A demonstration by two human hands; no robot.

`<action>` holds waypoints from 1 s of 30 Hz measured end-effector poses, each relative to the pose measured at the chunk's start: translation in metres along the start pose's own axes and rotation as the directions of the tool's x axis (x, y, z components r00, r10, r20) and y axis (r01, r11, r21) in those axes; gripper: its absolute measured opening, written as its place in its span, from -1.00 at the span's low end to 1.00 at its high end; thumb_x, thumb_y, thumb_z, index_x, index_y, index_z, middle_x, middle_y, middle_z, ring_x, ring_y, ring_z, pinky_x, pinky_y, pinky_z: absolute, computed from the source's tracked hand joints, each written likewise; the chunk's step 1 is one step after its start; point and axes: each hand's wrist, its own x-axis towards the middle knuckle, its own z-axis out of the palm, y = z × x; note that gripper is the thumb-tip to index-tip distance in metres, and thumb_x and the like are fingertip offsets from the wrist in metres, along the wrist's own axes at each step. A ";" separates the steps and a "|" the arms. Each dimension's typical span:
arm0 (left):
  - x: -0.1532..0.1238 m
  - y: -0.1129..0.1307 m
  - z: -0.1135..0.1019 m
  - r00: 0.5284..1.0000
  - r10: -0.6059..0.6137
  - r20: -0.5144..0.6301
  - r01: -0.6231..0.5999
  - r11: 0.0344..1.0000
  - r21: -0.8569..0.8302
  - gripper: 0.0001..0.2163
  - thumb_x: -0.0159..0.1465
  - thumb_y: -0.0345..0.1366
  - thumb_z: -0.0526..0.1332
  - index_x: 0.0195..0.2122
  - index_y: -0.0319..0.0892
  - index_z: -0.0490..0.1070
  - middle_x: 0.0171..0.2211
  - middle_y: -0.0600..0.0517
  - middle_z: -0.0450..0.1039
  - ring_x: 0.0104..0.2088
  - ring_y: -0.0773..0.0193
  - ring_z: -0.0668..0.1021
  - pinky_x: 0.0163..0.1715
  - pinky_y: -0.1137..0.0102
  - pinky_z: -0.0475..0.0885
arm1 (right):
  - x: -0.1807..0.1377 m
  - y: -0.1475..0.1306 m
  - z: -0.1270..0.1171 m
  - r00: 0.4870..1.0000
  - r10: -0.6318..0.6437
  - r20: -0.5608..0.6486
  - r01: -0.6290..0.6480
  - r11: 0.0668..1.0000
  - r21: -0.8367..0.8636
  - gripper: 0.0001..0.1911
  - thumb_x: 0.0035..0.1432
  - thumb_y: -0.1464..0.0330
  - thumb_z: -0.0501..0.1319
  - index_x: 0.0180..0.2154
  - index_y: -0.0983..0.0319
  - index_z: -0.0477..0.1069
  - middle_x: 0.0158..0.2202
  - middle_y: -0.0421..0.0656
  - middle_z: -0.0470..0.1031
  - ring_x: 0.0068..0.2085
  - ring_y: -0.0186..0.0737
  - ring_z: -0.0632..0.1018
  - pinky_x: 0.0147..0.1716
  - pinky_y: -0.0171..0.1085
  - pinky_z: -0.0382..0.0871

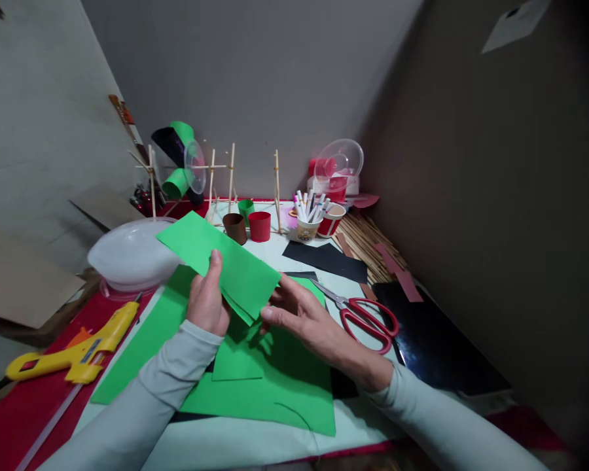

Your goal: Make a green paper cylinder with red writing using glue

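Note:
My left hand point(207, 299) is closed on a folded strip of green paper point(220, 261), thumb on top, holding it tilted above the table. My right hand point(299, 314) touches the strip's near right corner with its fingertips, fingers slightly curled and apart. Under both hands lie larger green paper sheets point(275, 386) flat on the table. Red-handled scissors point(368, 317) lie just right of my right hand.
A yellow glue gun point(73, 353) lies at the left on the red surface. A white plastic bowl point(132, 255) sits behind it. Small brown, green and red paper cups point(259, 226), stick frames point(230, 176), a cup of markers point(308, 219), black paper point(326, 258) and wooden sticks point(363, 239) stand at the back.

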 end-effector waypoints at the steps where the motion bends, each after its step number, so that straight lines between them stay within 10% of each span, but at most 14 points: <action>1: -0.001 0.001 0.001 1.000 -0.020 0.015 0.020 1.000 -0.006 -0.76 0.33 -0.16 0.30 -0.30 -0.26 0.55 -0.46 -0.03 0.63 -0.32 0.15 0.69 -0.18 0.31 0.61 | 0.000 0.000 -0.001 1.000 -0.004 0.005 0.004 1.000 0.007 -0.64 0.17 0.20 0.39 -0.10 0.15 0.34 -0.29 -0.25 0.32 -0.27 -0.26 0.41 -0.28 -0.28 0.42; 30: -0.007 -0.009 0.002 0.998 0.014 -0.064 -0.009 0.997 0.082 -0.76 0.23 -0.14 0.40 -0.23 -0.20 0.52 -0.25 -0.03 0.65 -0.07 0.15 0.65 -0.01 0.29 0.56 | -0.004 0.006 -0.011 0.970 -0.023 -0.244 -0.032 0.975 -0.220 -0.64 0.21 0.35 0.20 0.05 0.15 0.35 -0.33 -0.25 0.44 -0.36 -0.26 0.48 -0.31 -0.25 0.39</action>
